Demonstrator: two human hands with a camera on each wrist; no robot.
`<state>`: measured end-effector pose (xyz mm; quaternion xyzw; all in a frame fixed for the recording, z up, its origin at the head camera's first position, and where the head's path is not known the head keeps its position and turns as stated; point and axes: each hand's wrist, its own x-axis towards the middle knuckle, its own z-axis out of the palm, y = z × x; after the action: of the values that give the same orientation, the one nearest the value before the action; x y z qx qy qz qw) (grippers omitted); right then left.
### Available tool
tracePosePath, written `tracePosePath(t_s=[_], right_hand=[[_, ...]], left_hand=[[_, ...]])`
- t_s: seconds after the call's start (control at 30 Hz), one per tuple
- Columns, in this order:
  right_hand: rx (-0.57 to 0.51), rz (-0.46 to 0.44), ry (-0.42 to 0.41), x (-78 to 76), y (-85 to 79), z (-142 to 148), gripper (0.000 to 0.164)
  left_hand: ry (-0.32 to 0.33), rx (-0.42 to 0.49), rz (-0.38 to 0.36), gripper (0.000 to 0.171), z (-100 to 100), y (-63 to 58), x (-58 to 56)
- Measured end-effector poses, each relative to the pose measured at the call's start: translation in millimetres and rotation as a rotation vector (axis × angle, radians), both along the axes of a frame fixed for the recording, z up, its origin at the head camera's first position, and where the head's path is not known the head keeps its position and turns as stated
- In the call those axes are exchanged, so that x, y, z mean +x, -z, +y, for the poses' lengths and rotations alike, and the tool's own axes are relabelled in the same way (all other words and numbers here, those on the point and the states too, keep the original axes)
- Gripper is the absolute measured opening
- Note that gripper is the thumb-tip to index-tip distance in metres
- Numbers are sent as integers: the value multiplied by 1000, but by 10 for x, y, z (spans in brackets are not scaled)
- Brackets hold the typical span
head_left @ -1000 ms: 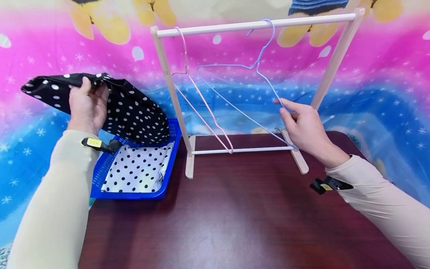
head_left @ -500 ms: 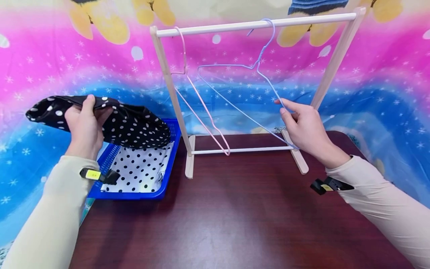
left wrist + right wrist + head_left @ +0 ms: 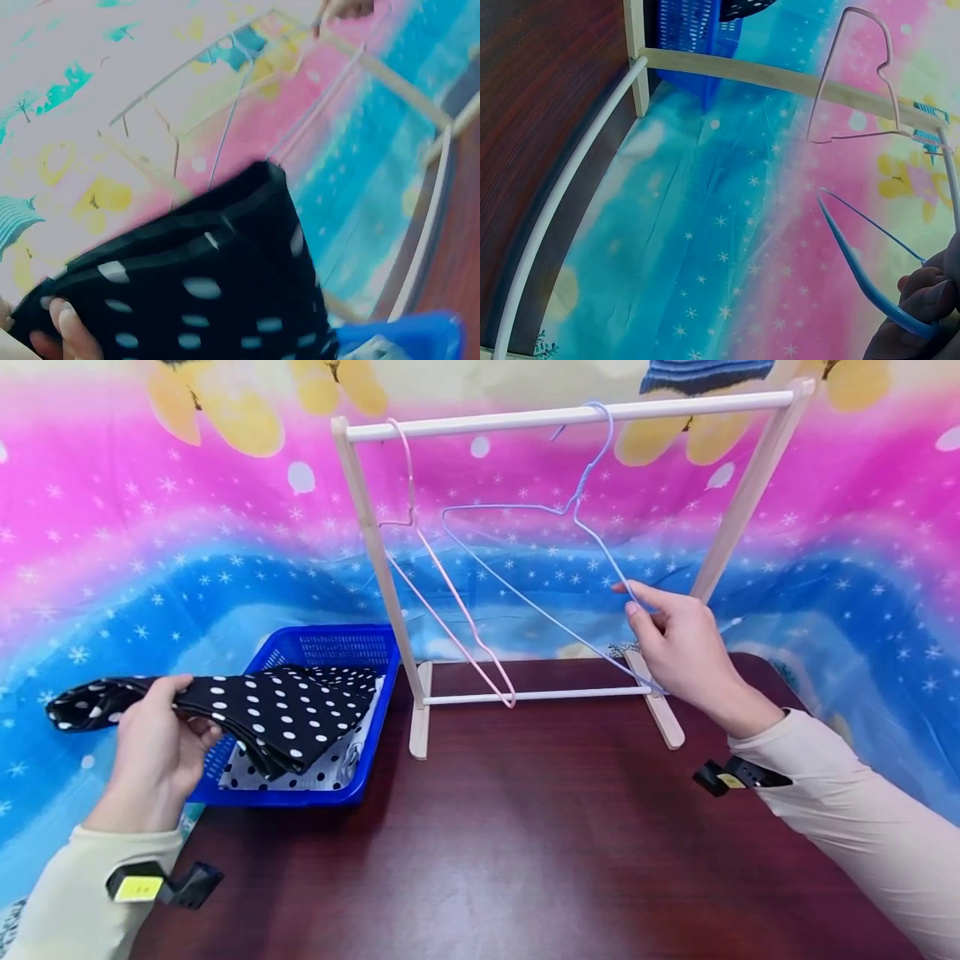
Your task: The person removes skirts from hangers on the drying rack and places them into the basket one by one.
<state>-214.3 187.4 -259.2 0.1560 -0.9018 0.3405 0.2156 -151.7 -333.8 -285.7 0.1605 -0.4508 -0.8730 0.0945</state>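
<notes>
My left hand (image 3: 161, 752) grips a folded black cloth with white dots (image 3: 277, 714) at its left part, thumb on top. The cloth's right part lies over a white cloth with black dots (image 3: 333, 768) in the blue basket (image 3: 377, 727). In the left wrist view the black cloth (image 3: 187, 262) is blurred and fills the lower middle. My right hand (image 3: 686, 643) pinches the right side of a blue wire hanger (image 3: 580, 492), whose hook sits over the rack's top bar. The right wrist view shows fingers around the blue hanger's wire (image 3: 851, 259).
A pink wire hanger (image 3: 446, 583) hangs near the left post of the wooden rack (image 3: 495, 422). The rack stands on a dark red-brown table (image 3: 525, 827), right of the basket. Behind everything hangs a patterned pink and blue cloth backdrop (image 3: 225, 518).
My left hand has moved down and slightly left, lowering the black cloth from above the basket onto the white cloth. My right hand keeps its place on the blue hanger.
</notes>
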Motion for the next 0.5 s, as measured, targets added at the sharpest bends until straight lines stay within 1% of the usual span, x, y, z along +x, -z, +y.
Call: tracePosePath(t_s=[0.07, 0.17, 0.3, 0.37, 0.43, 0.5], right_hand=[[-10, -7, -3, 6, 1, 0, 36], [-16, -7, -7, 7, 7, 2, 36], [-21, -6, -14, 13, 9, 1, 36], [-21, -9, -17, 21, 7, 0, 36], [-16, -8, -17, 27, 6, -2, 36], [-14, -7, -19, 32, 3, -1, 37]], left_hand=[[70, 13, -8, 18, -13, 59, 78], [144, 46, -26, 9, -30, 143, 159], [189, 61, -61, 7, -64, 254, 249], [212, 85, -71, 8, -93, 318, 294], [243, 114, -62, 10, -127, 382, 342], [284, 118, -49, 14, -151, 444, 389]])
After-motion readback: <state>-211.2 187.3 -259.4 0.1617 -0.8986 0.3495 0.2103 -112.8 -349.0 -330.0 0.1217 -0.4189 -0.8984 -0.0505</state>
